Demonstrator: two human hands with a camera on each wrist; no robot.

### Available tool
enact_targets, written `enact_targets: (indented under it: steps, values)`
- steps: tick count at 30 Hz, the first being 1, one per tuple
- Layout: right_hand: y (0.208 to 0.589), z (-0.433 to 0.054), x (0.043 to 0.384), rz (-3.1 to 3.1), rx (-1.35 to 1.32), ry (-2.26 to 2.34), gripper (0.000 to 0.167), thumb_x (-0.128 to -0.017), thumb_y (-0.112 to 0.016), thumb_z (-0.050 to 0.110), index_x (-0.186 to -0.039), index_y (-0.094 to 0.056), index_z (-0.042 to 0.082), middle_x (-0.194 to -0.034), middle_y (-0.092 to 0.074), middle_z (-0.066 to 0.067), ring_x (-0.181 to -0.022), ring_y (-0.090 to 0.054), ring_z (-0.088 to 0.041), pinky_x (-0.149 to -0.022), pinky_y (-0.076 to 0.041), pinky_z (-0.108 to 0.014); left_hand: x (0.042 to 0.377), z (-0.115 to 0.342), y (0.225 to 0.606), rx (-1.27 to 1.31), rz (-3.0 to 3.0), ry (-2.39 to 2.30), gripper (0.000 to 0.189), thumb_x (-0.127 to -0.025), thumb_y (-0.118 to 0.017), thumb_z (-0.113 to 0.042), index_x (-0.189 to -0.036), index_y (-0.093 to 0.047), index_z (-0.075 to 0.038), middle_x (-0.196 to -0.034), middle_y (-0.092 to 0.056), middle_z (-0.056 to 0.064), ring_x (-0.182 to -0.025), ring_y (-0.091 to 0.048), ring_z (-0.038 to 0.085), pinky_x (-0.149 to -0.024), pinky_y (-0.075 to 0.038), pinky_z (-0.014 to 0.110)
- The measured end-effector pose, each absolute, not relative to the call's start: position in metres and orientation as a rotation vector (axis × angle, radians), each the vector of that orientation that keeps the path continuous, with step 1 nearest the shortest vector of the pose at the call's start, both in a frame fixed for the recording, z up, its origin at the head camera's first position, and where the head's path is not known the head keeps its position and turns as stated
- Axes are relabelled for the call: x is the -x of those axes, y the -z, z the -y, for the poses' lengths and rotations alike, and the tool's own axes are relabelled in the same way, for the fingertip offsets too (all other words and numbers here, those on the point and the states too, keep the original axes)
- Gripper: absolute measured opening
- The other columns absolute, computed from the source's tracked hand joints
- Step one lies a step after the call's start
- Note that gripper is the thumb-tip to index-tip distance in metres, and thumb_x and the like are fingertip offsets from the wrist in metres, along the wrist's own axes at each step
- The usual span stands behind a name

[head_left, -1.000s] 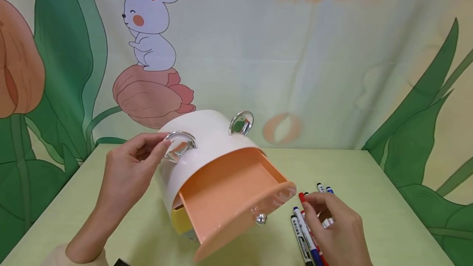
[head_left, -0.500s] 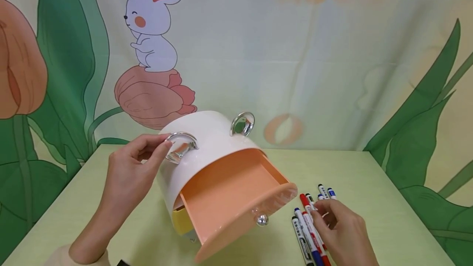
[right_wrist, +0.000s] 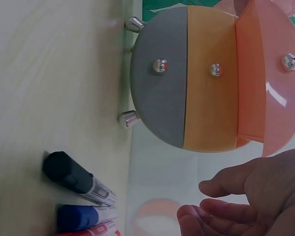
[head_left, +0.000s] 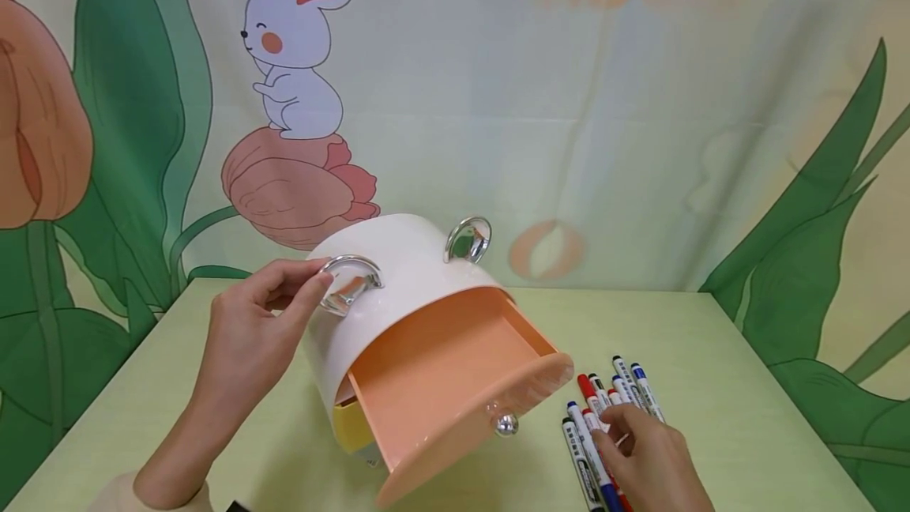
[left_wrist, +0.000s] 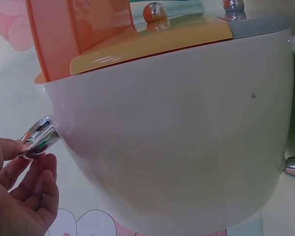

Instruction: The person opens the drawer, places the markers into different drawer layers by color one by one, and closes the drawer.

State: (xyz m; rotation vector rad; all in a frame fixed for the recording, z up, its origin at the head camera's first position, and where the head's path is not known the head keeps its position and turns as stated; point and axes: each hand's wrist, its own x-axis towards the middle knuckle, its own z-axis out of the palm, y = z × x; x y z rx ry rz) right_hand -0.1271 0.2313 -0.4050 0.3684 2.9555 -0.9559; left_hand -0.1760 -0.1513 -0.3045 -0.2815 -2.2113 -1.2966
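A white rounded drawer box (head_left: pixel 398 251) stands on the table with its top orange drawer (head_left: pixel 441 370) pulled out; nothing lies in the part I see. My left hand (head_left: pixel 256 322) pinches the box's near-left chrome ear (head_left: pixel 347 291) between thumb and fingers, as the left wrist view also shows. Over the pile of whiteboard markers (head_left: pixel 579 457) hovers my right hand (head_left: pixel 654 457), fingers loosely bent. In the right wrist view, thumb and fingers stand apart with nothing between them. Whether a fingertip touches a marker is hard to tell. The hand hides part of the pile.
Beneath the orange drawer, a yellow drawer (right_wrist: pixel 211 103) and a grey drawer (right_wrist: pixel 160 98) are closed. Another chrome ear (head_left: pixel 469 240) rises on the right of the box. Short chrome feet (right_wrist: pixel 129 119) carry it. A printed curtain (head_left: pixel 626 141) hangs behind the table (head_left: pixel 746 385).
My right hand has drawn back slightly toward me, uncovering more of the red-, black- and blue-capped markers. The left hand keeps its pinch on the ear, and the drawer stays out.
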Motion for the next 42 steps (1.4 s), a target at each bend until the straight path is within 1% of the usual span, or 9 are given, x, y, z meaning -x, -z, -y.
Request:
enact_targets:
  steps: [7,11,14,23,30,36,42]
  values:
    - [0.421,-0.229,0.13,-2.911,-0.319,0.82,0.024,-0.091,-0.08,0.015,-0.108,-0.07,0.002,-0.076,-0.06,-0.001,-0.064,-0.053,-0.016,-0.06,-0.053,-0.025,0.175,0.151,0.303,0.279,2.222,1.291,0.023,-0.099,-0.073,-0.02,-0.117,-0.077,-0.006,-0.104,-0.076,0.007,-0.083,-0.065,0.006,-0.071,-0.053,0.012]
    - [0.429,-0.228,0.13,-2.902,-0.292,0.768,0.022,-0.09,-0.081,0.015,-0.106,-0.07,0.002,-0.073,-0.058,-0.001,-0.063,-0.052,-0.016,-0.061,-0.051,-0.026,0.174,0.151,0.303,0.278,2.229,1.281,0.022,-0.099,-0.073,-0.02,-0.116,-0.077,-0.005,-0.1,-0.076,0.005,-0.082,-0.065,0.008,-0.07,-0.054,0.013]
    - [0.433,-0.228,0.131,-2.877,-0.306,0.744,0.024,-0.091,-0.081,0.017,-0.106,-0.07,0.002,-0.073,-0.057,-0.002,-0.065,-0.053,-0.017,-0.062,-0.05,-0.028,0.174,0.151,0.302,0.282,2.227,1.28,0.022,-0.099,-0.073,-0.019,-0.115,-0.077,-0.005,-0.1,-0.076,0.005,-0.081,-0.065,0.008,-0.07,-0.053,0.013]
    - [0.443,-0.224,0.129,-2.799,-0.307,0.664,0.013,-0.09,-0.08,0.013,-0.096,-0.071,0.005,-0.071,-0.057,-0.002,-0.064,-0.053,-0.018,-0.062,-0.049,-0.029,0.177,0.153,0.304,0.288,2.211,1.298,0.022,-0.097,-0.074,-0.016,-0.116,-0.077,-0.006,-0.102,-0.076,0.008,-0.082,-0.064,0.003,-0.071,-0.052,0.011]
    - [0.45,-0.222,0.128,-2.782,-0.287,0.57,0.017,-0.091,-0.08,0.018,-0.096,-0.07,0.006,-0.071,-0.058,-0.001,-0.066,-0.053,-0.018,-0.065,-0.049,-0.033,0.177,0.152,0.304,0.291,2.217,1.299,0.022,-0.098,-0.074,-0.016,-0.117,-0.077,-0.006,-0.102,-0.076,0.008,-0.082,-0.065,0.003,-0.072,-0.052,0.011]
    - [0.46,-0.219,0.128,-2.737,-0.304,0.502,0.017,-0.091,-0.079,0.018,-0.092,-0.066,0.008,-0.072,-0.056,-0.002,-0.066,-0.054,-0.019,-0.065,-0.047,-0.032,0.177,0.152,0.304,0.294,2.211,1.314,0.022,-0.097,-0.075,-0.016,-0.116,-0.078,-0.006,-0.102,-0.076,0.007,-0.081,-0.065,0.003,-0.072,-0.052,0.011]
    - [0.463,-0.218,0.128,-2.744,-0.309,0.458,0.021,-0.09,-0.08,0.021,-0.094,-0.065,0.007,-0.071,-0.055,-0.003,-0.064,-0.054,-0.019,-0.063,-0.046,-0.032,0.175,0.152,0.303,0.293,2.23,1.277,0.023,-0.099,-0.072,-0.02,-0.116,-0.077,-0.005,-0.1,-0.076,0.006,-0.082,-0.065,0.006,-0.072,-0.053,0.012]
